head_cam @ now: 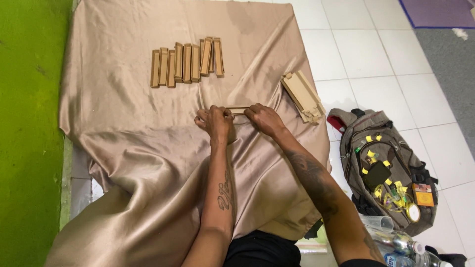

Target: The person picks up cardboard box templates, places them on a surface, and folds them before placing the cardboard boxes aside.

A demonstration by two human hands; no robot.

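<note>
You press a narrow brown cardboard strip point(236, 111) on the shiny beige cloth point(148, 158), left hand point(215, 121) and right hand point(264, 118) both clamped on its ends. I judge that folding is in hand; next, keep the edges aligned.

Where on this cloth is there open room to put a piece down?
Free cloth lies left of the left hand, below the row of folded cardboard pieces. More lies between that row and the flat cardboard stack. It is crowded around both hands, the right hand too, on the cardboard piece, and beside the backpack.
</note>
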